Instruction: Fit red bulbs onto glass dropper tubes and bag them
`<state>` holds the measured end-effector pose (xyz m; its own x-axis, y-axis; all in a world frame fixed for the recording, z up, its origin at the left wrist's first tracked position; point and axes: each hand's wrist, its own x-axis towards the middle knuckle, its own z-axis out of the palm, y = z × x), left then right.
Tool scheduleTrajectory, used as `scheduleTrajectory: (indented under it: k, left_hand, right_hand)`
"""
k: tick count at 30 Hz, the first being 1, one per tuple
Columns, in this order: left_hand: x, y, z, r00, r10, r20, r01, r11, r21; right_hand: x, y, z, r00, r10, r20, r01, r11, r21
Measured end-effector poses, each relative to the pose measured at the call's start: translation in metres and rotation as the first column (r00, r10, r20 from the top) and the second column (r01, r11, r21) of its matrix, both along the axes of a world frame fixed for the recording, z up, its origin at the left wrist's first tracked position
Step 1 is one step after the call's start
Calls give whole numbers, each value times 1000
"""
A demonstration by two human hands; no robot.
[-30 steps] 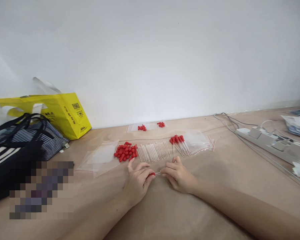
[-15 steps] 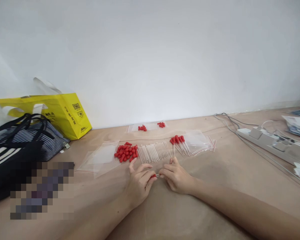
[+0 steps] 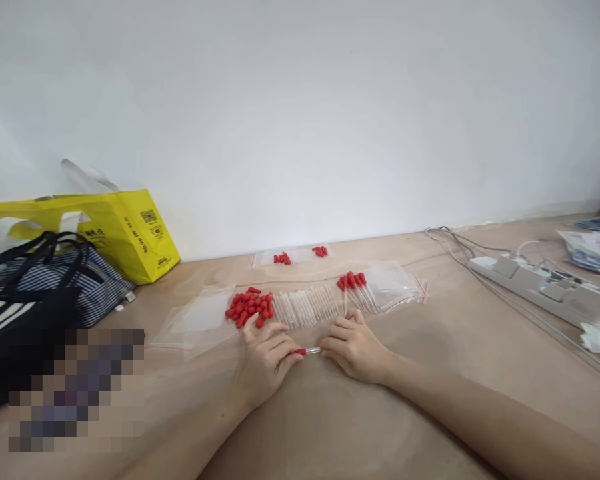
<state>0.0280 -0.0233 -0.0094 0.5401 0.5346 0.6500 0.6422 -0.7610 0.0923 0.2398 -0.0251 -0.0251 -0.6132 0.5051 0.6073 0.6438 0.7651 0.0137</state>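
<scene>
My left hand (image 3: pixel 267 360) pinches a red rubber dropper bulb (image 3: pixel 301 351) between thumb and fingers. A clear glass dropper tube (image 3: pixel 313 350) runs from the bulb to the fingertips of my right hand (image 3: pixel 355 348), which is closed on its other end. Another pale tube (image 3: pixel 345 301) sticks up beyond my right index finger; whether that hand grips it I cannot tell. A pile of red bulbs (image 3: pixel 249 304) lies just past my left fingers. Beside it is a row of bare glass tubes (image 3: pixel 307 305), then several droppers with red bulbs (image 3: pixel 351 280) on them.
Clear zip bags lie at left (image 3: pixel 205 312) and right (image 3: pixel 393 283); another bag (image 3: pixel 300 253) with red bulbs is near the wall. A yellow bag (image 3: pixel 130 233) and a striped bag (image 3: pixel 107 277) stand left. A power strip (image 3: pixel 535 277) with cables is at right.
My hands have moved slightly apart, my left hand going left with the red bulb. More of the glass tube shows between them. The whole view has shifted a little.
</scene>
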Motion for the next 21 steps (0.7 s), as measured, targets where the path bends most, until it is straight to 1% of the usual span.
scheduleTrajectory:
  k: [2,4,5,7,8,10,13,16,18,21]
  left_hand:
    - [-3,2,1,997,73,-38,-74,997,-18]
    - [-6,4,1,983,163,-85,-167,985,-42]
    - [-7,5,1,975,199,-104,-205,978,-50]
    - [-8,6,1,961,249,-117,-257,965,-58]
    - [-8,7,0,958,261,-120,-270,961,-60]
    - [-7,7,0,955,270,-122,-279,958,-63]
    - [-6,8,0,954,277,-117,-286,956,-61]
    - [-6,8,0,947,307,-96,-313,949,-45]
    - [-6,9,-1,938,338,-75,-341,940,-29]
    - [-8,11,-3,922,385,-40,-386,922,-14]
  right_hand:
    - [1,2,0,997,-71,-19,70,997,-43]
    - [5,9,0,969,-234,-74,224,967,-123]
    - [7,14,0,935,-339,-104,318,932,-175]
    - [10,27,1,834,-533,-142,482,830,-281]
    - [12,33,1,784,-604,-142,539,777,-326]
    - [11,46,3,710,-695,-113,610,687,-395]
    - [6,58,5,655,-755,-35,666,599,-445]
    - [1,63,8,631,-775,44,706,550,-447]
    - [2,63,9,628,-774,78,718,539,-441]
    - [11,63,10,652,-753,90,708,561,-429]
